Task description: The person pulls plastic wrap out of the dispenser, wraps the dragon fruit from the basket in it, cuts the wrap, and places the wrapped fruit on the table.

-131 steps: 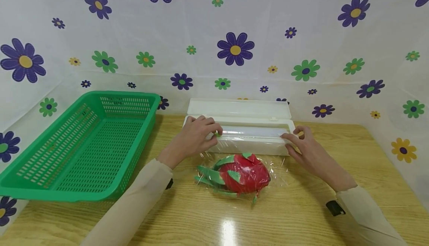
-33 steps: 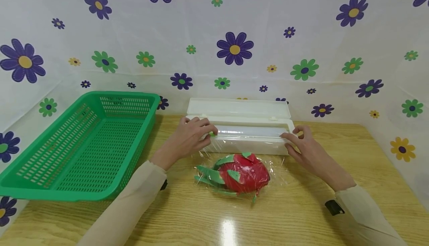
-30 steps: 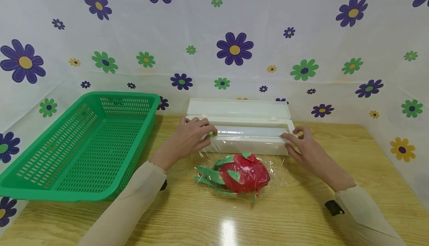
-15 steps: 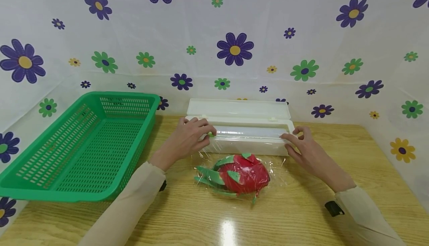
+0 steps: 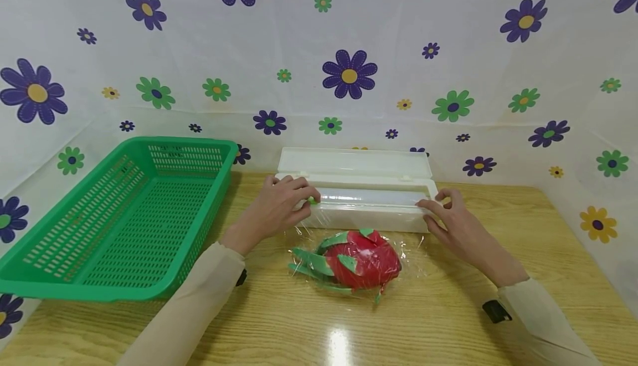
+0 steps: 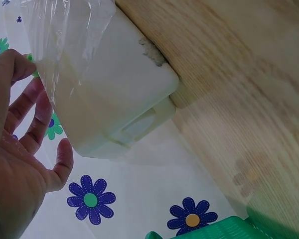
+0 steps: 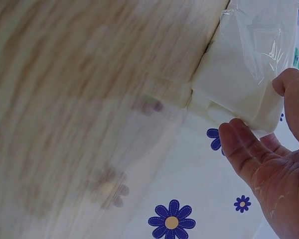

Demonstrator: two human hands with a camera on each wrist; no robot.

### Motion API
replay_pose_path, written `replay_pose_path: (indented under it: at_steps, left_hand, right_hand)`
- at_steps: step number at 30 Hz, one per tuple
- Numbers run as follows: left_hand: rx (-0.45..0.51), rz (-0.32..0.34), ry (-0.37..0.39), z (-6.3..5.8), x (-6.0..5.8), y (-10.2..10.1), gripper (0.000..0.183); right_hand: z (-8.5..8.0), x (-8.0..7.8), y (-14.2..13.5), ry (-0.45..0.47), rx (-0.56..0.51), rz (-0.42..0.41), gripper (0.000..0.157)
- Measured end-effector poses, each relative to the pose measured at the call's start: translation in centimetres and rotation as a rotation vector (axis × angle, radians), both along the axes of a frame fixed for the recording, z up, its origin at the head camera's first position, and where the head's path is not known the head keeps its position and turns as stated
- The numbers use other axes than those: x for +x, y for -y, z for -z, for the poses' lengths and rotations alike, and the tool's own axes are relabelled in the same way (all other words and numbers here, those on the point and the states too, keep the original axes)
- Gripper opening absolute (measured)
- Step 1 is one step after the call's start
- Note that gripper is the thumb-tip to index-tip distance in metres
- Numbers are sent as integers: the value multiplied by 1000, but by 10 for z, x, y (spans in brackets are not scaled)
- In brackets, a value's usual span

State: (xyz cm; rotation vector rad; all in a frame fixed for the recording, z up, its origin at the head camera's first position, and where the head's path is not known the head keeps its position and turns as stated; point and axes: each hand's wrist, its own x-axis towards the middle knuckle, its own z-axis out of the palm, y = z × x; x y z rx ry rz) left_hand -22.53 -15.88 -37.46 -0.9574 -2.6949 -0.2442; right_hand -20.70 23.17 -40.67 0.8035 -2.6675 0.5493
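A white plastic cling film box (image 5: 379, 219) lies at the back of the table with its lid raised and a roll of film (image 5: 369, 196) inside. My left hand (image 5: 276, 205) pinches a small green slide cutter (image 5: 313, 200) on the box's front rim, near its left end. At the right end, my right hand (image 5: 461, 230) grips the front rim, its index fingertip at the film's edge. Clear film (image 6: 74, 40) hangs over the box's front wall. In front sits a red and green dragon fruit (image 5: 366, 261), loosely covered by film.
To the left stands a green slotted plastic basket (image 5: 191, 244). A white flower-patterned cloth (image 5: 299, 39) hangs behind the wooden table (image 5: 413, 321) and on both sides. Dark bands sit at both sleeves.
My left hand has slid left along the box's front rim with the green slide cutter. The right hand stays at the box's right end. The dragon fruit has not moved.
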Motion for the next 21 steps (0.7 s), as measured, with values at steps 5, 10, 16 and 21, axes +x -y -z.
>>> replay_pose_path:
  at_steps: [5,10,16,21]
  left_hand:
    - [3,2,0,0,0,1,16]
    - [24,0,19,0,0,1,16]
    - [33,-13,32,1,0,1,15]
    - [35,-14,31,1,0,1,15]
  right_hand:
    - [1,0,0,-14,-5,-4,28]
    - [1,1,-1,-18,-17,-6,28]
    - [1,2,-1,-15,-13,-4,28]
    - [1,1,0,-4,-7,1,28]
